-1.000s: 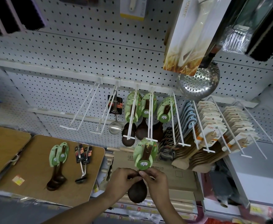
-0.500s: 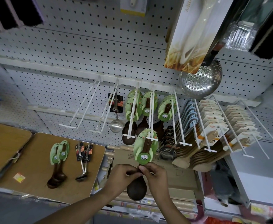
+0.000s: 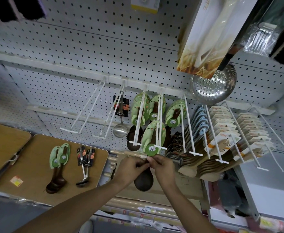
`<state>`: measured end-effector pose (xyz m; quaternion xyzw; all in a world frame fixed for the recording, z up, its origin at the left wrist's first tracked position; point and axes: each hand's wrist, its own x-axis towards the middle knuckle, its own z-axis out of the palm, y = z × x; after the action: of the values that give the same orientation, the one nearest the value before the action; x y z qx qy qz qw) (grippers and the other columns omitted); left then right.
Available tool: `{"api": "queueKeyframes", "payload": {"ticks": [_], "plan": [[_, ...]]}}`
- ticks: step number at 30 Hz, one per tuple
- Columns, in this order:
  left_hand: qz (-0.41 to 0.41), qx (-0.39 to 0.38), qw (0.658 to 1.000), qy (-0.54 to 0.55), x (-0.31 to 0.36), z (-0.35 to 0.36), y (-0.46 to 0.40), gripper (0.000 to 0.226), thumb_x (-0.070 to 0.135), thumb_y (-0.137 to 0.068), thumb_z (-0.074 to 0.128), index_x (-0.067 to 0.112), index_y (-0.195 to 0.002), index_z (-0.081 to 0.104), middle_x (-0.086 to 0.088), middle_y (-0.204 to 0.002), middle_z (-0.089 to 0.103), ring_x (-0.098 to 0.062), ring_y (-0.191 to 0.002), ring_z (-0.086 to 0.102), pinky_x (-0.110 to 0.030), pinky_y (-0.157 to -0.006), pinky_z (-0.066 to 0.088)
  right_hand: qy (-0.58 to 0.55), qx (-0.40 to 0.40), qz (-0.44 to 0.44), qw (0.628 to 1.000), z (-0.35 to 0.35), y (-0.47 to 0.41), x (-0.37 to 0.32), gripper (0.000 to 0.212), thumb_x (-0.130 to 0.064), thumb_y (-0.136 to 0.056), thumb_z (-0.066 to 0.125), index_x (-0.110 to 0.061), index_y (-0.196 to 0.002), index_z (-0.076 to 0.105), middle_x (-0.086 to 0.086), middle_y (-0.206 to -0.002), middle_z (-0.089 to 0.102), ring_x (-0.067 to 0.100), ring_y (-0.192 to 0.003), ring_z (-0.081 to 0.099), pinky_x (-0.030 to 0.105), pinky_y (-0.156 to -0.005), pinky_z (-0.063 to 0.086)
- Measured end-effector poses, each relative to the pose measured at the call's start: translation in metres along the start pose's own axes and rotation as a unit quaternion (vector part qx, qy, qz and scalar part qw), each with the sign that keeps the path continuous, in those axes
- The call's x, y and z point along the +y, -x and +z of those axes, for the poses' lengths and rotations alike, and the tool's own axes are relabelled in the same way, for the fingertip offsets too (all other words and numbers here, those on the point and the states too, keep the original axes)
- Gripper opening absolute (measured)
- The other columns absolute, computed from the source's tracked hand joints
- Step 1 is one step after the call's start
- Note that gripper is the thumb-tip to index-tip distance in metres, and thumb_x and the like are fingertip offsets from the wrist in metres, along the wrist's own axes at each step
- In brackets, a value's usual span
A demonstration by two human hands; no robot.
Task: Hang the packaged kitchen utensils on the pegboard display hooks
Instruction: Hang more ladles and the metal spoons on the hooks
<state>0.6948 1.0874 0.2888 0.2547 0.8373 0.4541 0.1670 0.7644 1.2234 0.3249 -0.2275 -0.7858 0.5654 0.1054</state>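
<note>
A dark wooden ladle (image 3: 144,181) on a green card (image 3: 152,140) is threaded on a white double-wire hook (image 3: 159,125) near the hook's front end. My left hand (image 3: 131,169) and my right hand (image 3: 161,167) both pinch the ladle's handle just below the card. More green-carded ladles (image 3: 140,110) hang further back on neighbouring hooks. Two green-carded ladles (image 3: 58,165) and two black-carded steel ladles (image 3: 85,163) lie on a wooden board (image 3: 28,174) at the lower left.
Two white hooks (image 3: 85,113) to the left carry nothing; one steel ladle (image 3: 120,118) hangs beside them. Blue and beige carded utensils (image 3: 221,132) fill hooks on the right. A steel skimmer (image 3: 212,86) and a boxed knife (image 3: 210,34) hang overhead. Cardboard boxes (image 3: 179,187) sit below.
Both hands have pushed the green-carded ladle upward and further back along the hook; the card now sits higher, behind the hook's front crossbar.
</note>
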Motion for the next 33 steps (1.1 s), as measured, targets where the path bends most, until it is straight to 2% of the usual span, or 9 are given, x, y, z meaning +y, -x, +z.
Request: {"api": "queueKeyframes", "payload": {"ticks": [6, 10, 14, 17, 20, 25, 27, 30, 33], "plan": [[-0.004, 0.028, 0.999, -0.028, 0.006, -0.004, -0.031, 0.041, 0.044, -0.088, 0.065, 0.029, -0.052, 0.054, 0.006, -0.048, 0.051, -0.008, -0.049, 0.049, -0.025, -0.049, 0.028, -0.010, 0.028, 0.021, 0.999, -0.001, -0.031, -0.013, 0.027, -0.002, -0.085, 0.071, -0.025, -0.070, 0.074, -0.015, -0.065, 0.072, 0.015, -0.075, 0.070, 0.045, -0.077, 0.056], [-0.019, 0.047, 0.996, -0.077, 0.006, -0.002, -0.049, 0.035, 0.044, -0.089, 0.065, 0.024, -0.061, 0.058, 0.007, -0.055, 0.055, -0.011, -0.060, 0.057, -0.018, -0.048, 0.022, -0.009, 0.039, 0.017, 0.999, 0.000, -0.051, -0.011, 0.041, -0.003, -0.084, 0.072, -0.032, -0.056, 0.070, -0.004, -0.059, 0.068, 0.023, -0.070, 0.065, 0.047, -0.069, 0.053], [-0.046, 0.049, 0.997, -0.032, 0.004, 0.004, -0.068, 0.030, 0.048, -0.085, 0.061, 0.024, -0.072, 0.073, 0.010, -0.061, 0.062, -0.006, -0.062, 0.056, -0.023, -0.055, 0.030, 0.010, 0.037, 0.009, 0.999, -0.001, -0.069, -0.016, 0.038, -0.011, -0.085, 0.075, -0.024, -0.051, 0.063, -0.001, -0.052, 0.061, 0.017, -0.060, 0.058, 0.044, -0.063, 0.050], [-0.054, 0.063, 0.997, -0.006, 0.007, 0.008, -0.077, 0.038, 0.049, -0.085, 0.061, 0.034, -0.050, 0.055, 0.013, -0.048, 0.049, -0.003, -0.052, 0.048, -0.018, -0.050, 0.026, 0.018, 0.042, 0.001, 0.999, -0.003, -0.083, -0.014, 0.047, -0.007, -0.085, 0.074, -0.032, -0.047, 0.061, -0.012, -0.048, 0.061, 0.016, -0.058, 0.060, 0.041, -0.064, 0.050], [-0.058, 0.067, 0.996, -0.018, 0.010, 0.011, -0.088, 0.049, 0.036, -0.089, 0.065, 0.029, -0.045, 0.044, 0.010, -0.046, 0.045, -0.018, -0.055, 0.055, -0.026, -0.052, 0.028, 0.013, 0.046, 0.001, 0.999, -0.004, -0.094, -0.011, 0.046, -0.004, -0.084, 0.073, -0.035, -0.051, 0.068, -0.007, -0.054, 0.066, 0.032, -0.070, 0.068, 0.052, -0.071, 0.055], [-0.072, 0.073, 0.995, -0.014, 0.015, 0.011, -0.100, 0.043, 0.035, -0.092, 0.062, 0.013, -0.055, 0.057, -0.010, -0.058, 0.060, -0.026, -0.060, 0.056, -0.030, -0.059, 0.034, 0.023, 0.040, 0.004, 0.999, -0.006, -0.103, -0.014, 0.038, -0.006, -0.085, 0.073, -0.033, -0.058, 0.067, -0.004, -0.061, 0.067, 0.031, -0.075, 0.069, 0.056, -0.074, 0.055], [-0.085, 0.074, 0.993, -0.018, 0.013, 0.012, -0.103, 0.047, 0.037, -0.092, 0.062, 0.017, -0.051, 0.050, -0.012, -0.058, 0.059, -0.027, -0.060, 0.056, -0.030, -0.058, 0.033, 0.025, 0.035, 0.009, 0.999, -0.005, -0.105, -0.013, 0.036, -0.009, -0.085, 0.074, -0.033, -0.058, 0.069, -0.003, -0.061, 0.069, 0.029, -0.074, 0.070, 0.054, -0.074, 0.056], [-0.103, 0.060, 0.993, -0.003, -0.008, 0.018, -0.109, 0.040, 0.038, -0.086, 0.062, 0.017, -0.053, 0.052, 0.003, -0.054, 0.055, -0.020, -0.058, 0.056, -0.028, -0.058, 0.039, 0.046, 0.033, 0.008, 0.998, -0.003, -0.104, -0.014, 0.022, -0.009, -0.087, 0.073, -0.021, -0.068, 0.073, -0.009, -0.060, 0.066, 0.017, -0.070, 0.068, 0.046, -0.075, 0.057], [-0.101, 0.055, 0.993, 0.020, -0.039, 0.022, -0.102, 0.022, 0.044, -0.080, 0.057, 0.026, -0.069, 0.066, 0.010, -0.067, 0.066, -0.001, -0.066, 0.061, -0.026, -0.066, 0.050, 0.116, 0.035, -0.009, 0.993, -0.005, -0.102, -0.009, 0.010, -0.011, -0.090, 0.069, -0.005, -0.083, 0.074, -0.015, -0.062, 0.059, 0.010, -0.068, 0.062, 0.034, -0.072, 0.050]]}}
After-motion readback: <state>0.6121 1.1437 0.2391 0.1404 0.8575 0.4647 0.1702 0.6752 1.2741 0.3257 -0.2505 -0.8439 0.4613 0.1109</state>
